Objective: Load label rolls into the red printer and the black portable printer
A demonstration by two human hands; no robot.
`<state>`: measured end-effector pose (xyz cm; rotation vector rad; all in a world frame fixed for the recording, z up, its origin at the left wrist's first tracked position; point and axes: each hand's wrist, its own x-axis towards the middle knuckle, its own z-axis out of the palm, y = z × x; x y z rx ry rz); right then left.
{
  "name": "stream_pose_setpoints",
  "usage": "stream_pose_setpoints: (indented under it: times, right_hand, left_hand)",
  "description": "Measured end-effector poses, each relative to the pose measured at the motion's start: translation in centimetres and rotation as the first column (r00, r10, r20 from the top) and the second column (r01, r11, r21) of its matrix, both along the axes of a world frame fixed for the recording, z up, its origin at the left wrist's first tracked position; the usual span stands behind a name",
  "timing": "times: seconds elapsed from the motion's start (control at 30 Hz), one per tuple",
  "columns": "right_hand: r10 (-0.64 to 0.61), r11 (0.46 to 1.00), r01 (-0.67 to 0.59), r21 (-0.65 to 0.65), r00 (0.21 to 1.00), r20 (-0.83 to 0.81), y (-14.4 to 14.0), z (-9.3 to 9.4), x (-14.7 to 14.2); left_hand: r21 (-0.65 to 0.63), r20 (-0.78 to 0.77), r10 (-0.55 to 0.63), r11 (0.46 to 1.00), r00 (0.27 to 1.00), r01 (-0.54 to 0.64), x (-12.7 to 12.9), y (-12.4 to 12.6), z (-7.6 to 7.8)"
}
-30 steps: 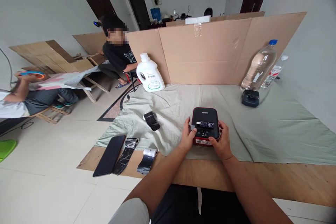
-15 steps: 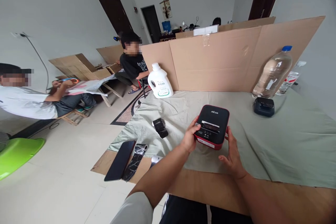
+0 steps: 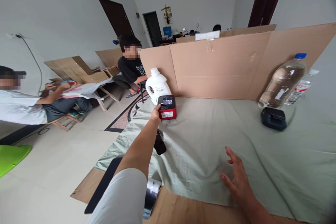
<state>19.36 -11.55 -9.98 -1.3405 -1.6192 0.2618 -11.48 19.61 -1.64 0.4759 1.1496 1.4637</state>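
Observation:
My left hand (image 3: 155, 113) grips the left side of a small red and black label printer (image 3: 168, 107), with my arm stretched forward. The printer is by the front of a white detergent bottle (image 3: 156, 84) and partly hides it. Whether its base touches the cloth I cannot tell. My right hand (image 3: 237, 176) is over the cloth at the near right, empty, with thumb and fingers apart. Just below my left wrist lies a small black object (image 3: 160, 144), partly covered by my arm. A roll of dark, shiny material (image 3: 152, 192) is beside my left sleeve.
A dark phone-like slab (image 3: 102, 189) lies at the left table edge. At the right are a large water bottle (image 3: 283, 82), a smaller bottle (image 3: 299, 89) and a black device (image 3: 274, 119). A cardboard screen (image 3: 217, 70) borders the back. Two people sit at the left.
My left hand has carried the printer forward and left to the detergent bottle. My right hand has come off the printer and is now apart from it.

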Motion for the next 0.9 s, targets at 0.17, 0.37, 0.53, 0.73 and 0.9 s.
stream_pose_setpoints:
  times: [0.17, 0.37, 0.53, 0.73, 0.9]
  right_hand:
    - [0.009, 1.000, -0.009, -0.020, 1.000, -0.002, 0.1, 0.1, 0.0]
    - [0.027, 1.000, -0.026, -0.009, 0.998, 0.050, -0.6, 0.4, -0.4]
    - [-0.144, 0.989, 0.145, -0.010, 0.988, 0.064, 0.5, 1.0, 1.8]
    - [-0.564, 0.824, 0.565, 0.047, 0.807, 0.173, 9.6, 3.6, 13.5]
    - [-0.700, 0.555, 0.788, -0.268, 0.616, 0.361, 15.1, 6.0, 21.4]
  left_hand:
    - [-0.046, -0.222, 0.100, 0.993, 0.970, -0.113, -0.6, 0.6, 0.1]
    - [0.044, -0.644, 0.284, 0.941, 0.710, -0.336, 0.4, -0.5, 1.7]
    - [0.303, -0.886, 0.360, 0.927, 0.293, -0.222, 4.2, -3.4, 0.5]
    - [0.191, -0.973, 0.077, 0.795, 0.216, 0.576, 14.3, -11.4, -3.8]
    - [0.013, -0.995, -0.075, 0.561, 0.066, 0.828, 21.2, -19.6, -7.2]
